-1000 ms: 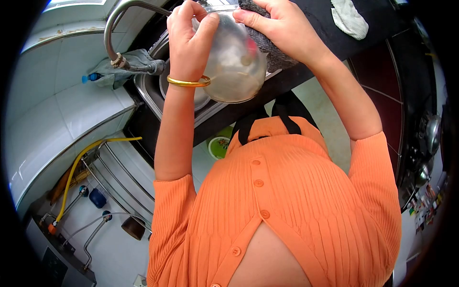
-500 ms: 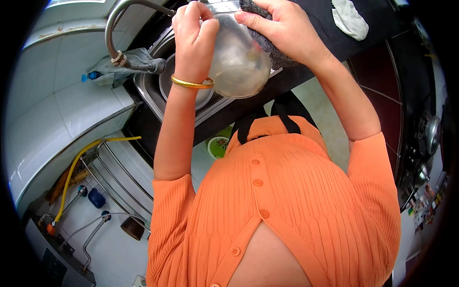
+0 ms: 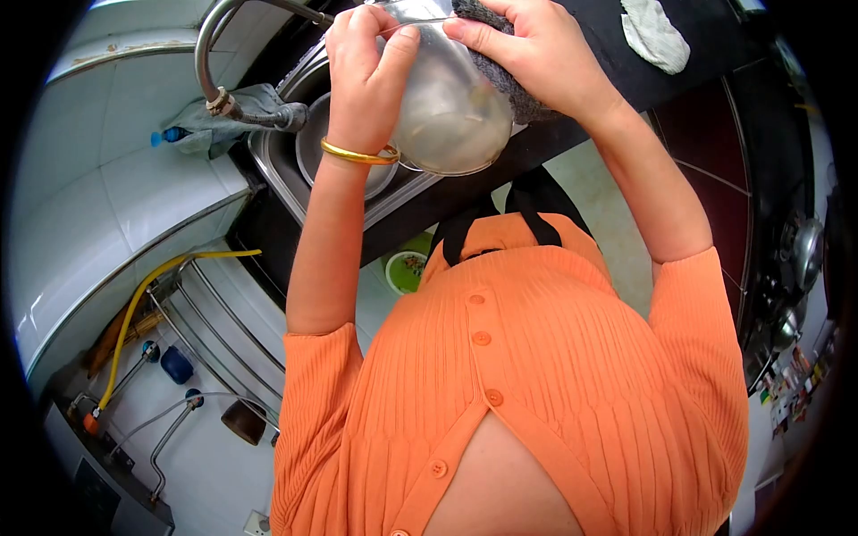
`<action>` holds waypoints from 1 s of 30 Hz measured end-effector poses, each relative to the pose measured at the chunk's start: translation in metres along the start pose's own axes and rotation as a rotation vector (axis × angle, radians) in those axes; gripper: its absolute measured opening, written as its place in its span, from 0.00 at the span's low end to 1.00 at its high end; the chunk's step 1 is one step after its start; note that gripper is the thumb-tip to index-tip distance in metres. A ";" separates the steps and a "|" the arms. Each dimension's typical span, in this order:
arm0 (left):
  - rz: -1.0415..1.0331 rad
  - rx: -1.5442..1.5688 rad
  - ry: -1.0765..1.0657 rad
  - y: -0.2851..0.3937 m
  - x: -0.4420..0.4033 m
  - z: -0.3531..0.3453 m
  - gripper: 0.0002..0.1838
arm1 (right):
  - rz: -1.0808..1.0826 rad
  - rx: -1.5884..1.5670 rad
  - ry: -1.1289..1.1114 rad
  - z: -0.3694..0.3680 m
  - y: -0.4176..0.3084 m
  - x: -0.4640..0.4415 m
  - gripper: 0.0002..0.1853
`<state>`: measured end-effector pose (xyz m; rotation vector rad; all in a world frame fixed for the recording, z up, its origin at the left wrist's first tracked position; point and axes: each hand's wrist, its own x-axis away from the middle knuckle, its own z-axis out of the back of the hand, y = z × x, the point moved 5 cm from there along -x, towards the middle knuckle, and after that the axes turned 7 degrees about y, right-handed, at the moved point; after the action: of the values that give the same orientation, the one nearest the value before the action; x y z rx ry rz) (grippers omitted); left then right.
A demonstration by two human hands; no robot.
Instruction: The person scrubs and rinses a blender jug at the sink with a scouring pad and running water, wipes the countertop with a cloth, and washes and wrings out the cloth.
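Over the front edge of the sink, a shiny, rounded bowl [image 3: 451, 107] is held tilted, its round base toward me. Whether it is metal or glass I cannot tell. My left hand [image 3: 366, 76], with a gold bangle at the wrist, pinches the bowl's rim between thumb and bent fingers. On the other side my right hand [image 3: 545, 58] is closed around a dark grey cloth [image 3: 514, 85] pressed against the bowl's side. My right thumb lies near the rim. The far part of the bowl runs out at the top edge of the view.
Under my left forearm is the metal sink [image 3: 277, 179] with a round basin [image 3: 313, 138] in it. A curved faucet [image 3: 207, 62] arches at left, near a grey rag [image 3: 228, 116]. A white cloth [image 3: 655, 36] lies on the dark counter [image 3: 608, 27]. A green-and-white bin [image 3: 407, 271] stands below.
The bowl has shifted up slightly and tilted a little, its base now somewhat higher in view. My right hand and the grey cloth have moved slightly right; both hands keep their grip.
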<state>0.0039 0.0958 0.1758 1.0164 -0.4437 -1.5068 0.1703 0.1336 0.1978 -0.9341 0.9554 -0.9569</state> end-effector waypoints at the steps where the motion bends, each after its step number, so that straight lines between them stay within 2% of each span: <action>1: -0.006 -0.005 -0.007 0.001 0.000 0.000 0.09 | -0.041 0.054 -0.024 0.001 0.000 0.000 0.13; 5: -0.007 0.029 -0.014 -0.008 0.002 -0.001 0.10 | -0.006 0.082 -0.043 0.002 -0.001 0.001 0.13; 8: -0.108 -0.075 -0.034 -0.002 0.005 -0.001 0.10 | -0.064 -0.019 -0.042 0.004 0.003 0.004 0.13; 10: 0.199 0.074 -0.113 -0.011 0.006 -0.001 0.09 | -0.070 0.074 -0.058 0.006 0.003 0.004 0.14; 11: 0.198 0.075 -0.113 -0.010 0.004 -0.001 0.09 | -0.070 0.075 -0.056 0.005 0.009 0.004 0.14; 13: 0.353 0.456 -0.207 -0.011 0.003 -0.007 0.11 | 0.275 0.124 0.052 0.004 0.003 0.004 0.14; 14: 0.361 0.450 -0.220 -0.009 0.003 -0.009 0.12 | 0.278 0.126 0.051 0.007 0.004 0.006 0.14; 15: 0.360 0.451 -0.218 -0.008 0.000 -0.008 0.12 | 0.167 0.114 0.012 0.009 0.002 0.007 0.13; 16: 0.222 0.264 -0.244 -0.002 -0.003 -0.005 0.11 | 0.054 0.102 -0.027 0.011 0.003 0.008 0.13; 17: 0.087 0.075 -0.268 0.002 -0.003 -0.003 0.11 | 0.053 0.099 -0.030 0.012 0.001 0.008 0.13; 21: 0.198 0.219 -0.206 -0.005 0.003 -0.004 0.11 | 0.013 0.148 -0.064 0.014 0.001 0.007 0.11; 23: 0.026 0.083 -0.179 0.000 0.004 -0.003 0.10 | 0.019 0.139 -0.053 0.015 0.000 0.009 0.11; 26: 0.103 0.039 -0.178 0.004 0.006 -0.005 0.09 | 0.080 0.105 -0.030 0.016 -0.003 0.012 0.11; 29: 0.048 0.033 -0.113 0.007 0.004 -0.005 0.09 | 0.040 0.187 -0.037 0.015 0.001 0.012 0.12; 30: 0.047 0.034 -0.110 0.004 0.003 -0.005 0.09 | -0.036 0.096 -0.039 0.015 0.000 0.012 0.13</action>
<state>0.0106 0.0929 0.1752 0.9461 -0.5694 -1.5225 0.1882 0.1254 0.1991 -0.8889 0.8551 -1.0033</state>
